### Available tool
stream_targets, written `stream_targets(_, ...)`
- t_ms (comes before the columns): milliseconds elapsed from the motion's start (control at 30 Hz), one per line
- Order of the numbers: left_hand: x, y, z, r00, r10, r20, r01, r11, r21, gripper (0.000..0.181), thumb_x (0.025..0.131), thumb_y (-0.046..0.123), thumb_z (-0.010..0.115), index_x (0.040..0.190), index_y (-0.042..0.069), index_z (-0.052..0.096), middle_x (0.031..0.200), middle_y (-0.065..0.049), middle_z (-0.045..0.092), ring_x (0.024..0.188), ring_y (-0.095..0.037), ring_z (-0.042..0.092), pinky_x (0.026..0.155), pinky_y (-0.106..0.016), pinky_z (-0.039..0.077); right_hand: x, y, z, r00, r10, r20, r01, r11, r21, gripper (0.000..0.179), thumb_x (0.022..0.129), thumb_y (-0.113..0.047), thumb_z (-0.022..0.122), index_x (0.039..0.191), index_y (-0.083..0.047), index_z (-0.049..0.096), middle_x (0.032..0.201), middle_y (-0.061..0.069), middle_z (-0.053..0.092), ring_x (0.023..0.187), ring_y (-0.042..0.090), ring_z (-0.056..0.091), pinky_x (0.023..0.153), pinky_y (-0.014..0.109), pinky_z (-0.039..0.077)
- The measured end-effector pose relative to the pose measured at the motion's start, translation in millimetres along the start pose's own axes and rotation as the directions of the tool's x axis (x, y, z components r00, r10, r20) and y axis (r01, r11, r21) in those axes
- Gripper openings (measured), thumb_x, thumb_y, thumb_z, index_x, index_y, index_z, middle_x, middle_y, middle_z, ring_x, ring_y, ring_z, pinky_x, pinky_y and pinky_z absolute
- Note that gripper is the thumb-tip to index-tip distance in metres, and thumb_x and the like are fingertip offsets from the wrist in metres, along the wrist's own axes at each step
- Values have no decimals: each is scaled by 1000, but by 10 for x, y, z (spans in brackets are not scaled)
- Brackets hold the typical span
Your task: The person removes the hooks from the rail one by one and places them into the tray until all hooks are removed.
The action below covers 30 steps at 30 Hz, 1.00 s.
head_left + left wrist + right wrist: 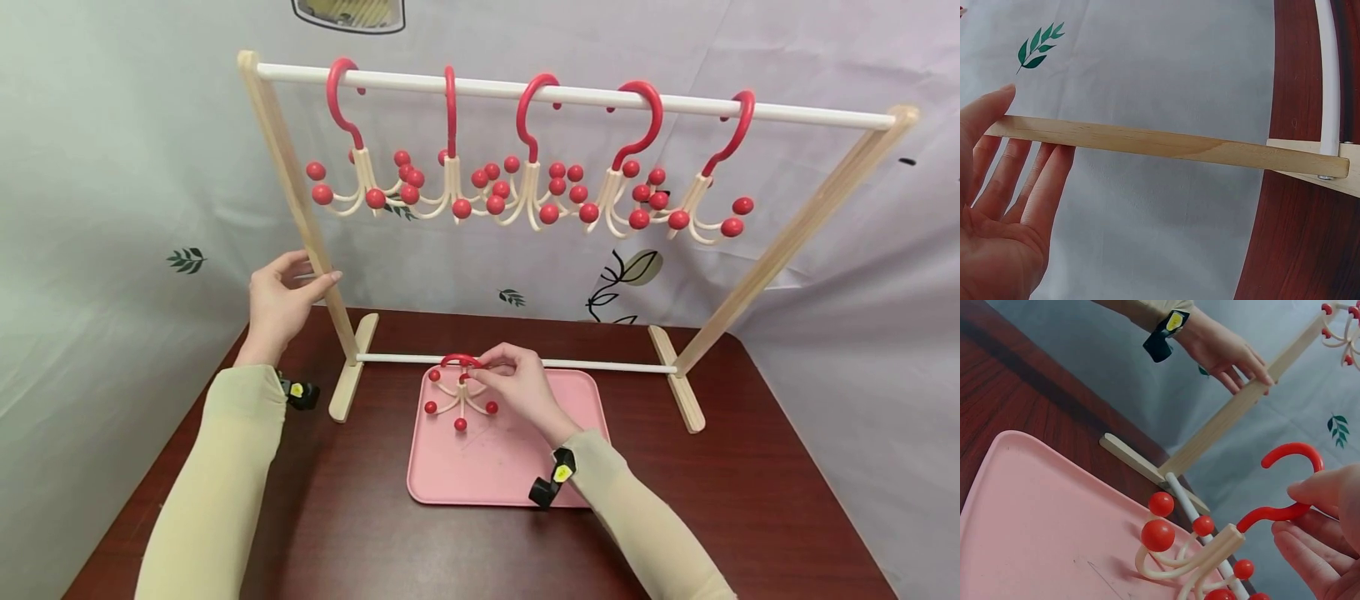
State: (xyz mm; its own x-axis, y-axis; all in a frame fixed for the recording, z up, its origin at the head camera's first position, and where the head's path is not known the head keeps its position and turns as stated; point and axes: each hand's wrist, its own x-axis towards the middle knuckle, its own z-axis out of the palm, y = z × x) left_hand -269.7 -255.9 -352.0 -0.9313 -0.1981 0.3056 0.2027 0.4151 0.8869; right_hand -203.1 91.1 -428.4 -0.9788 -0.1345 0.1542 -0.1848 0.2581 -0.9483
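Note:
My right hand (521, 383) pinches the red hook of a multi-arm hanger (462, 390) between thumb and fingers. Pale curved arms tipped with red balls spread below its stem; the hanger is over the pink tray (510, 475). In the right wrist view, the red hook (1294, 450) curves up beyond the fingertips. At the left, my left hand (279, 304) holds the wooden upright (281, 167) of a rack. The left wrist view has the thumb on one side of this upright (1147, 142) and the fingers on the other.
Several similar hangers (530, 179) hang from the rack's white top bar (480, 86). A white lower bar (600, 365) runs behind the tray between wooden feet (678, 387). The rack stands on a dark red-brown table (360, 533). A pale patterned cloth (450, 275) forms the backdrop.

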Motion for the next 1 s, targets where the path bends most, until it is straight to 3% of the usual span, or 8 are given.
stream_targets(500,-4,32,-6,1000,3,6,-3,1000,-4,56,86,38,83,132,11,66,119,-10,68,105,-21,68,75,-17,54,-2,33,12,1000,14,-3,-14,999,30,15,87,-9,82,99,-7,73,93,3,75,83,20,74,76,30,58)
stream_targets(633,-2,22,-6,1000,2,5,-2,1000,-5,56,86,38,84,132,11,67,119,-10,68,105,-22,68,75,-17,54,-20,25,-25,1000,-17,4,17,999,41,20,86,-9,84,104,-6,74,97,5,75,88,20,74,80,30,58)
stream_targets(867,1,-4,-1,1000,1,6,-1,1000,-10,56,86,37,84,132,11,67,119,-10,68,102,-18,69,74,-16,54,-121,-51,-282,999,-48,-3,48,996,74,37,87,-5,82,121,2,70,116,18,71,104,31,71,86,31,57)
stream_targets(1000,-3,-2,-5,1000,4,2,-4,1000,-14,55,86,36,84,132,11,67,118,-10,68,100,-15,69,74,-16,54,-186,-169,-534,997,-61,-51,64,996,57,38,87,-9,83,122,-1,70,117,14,71,105,29,71,87,31,56)
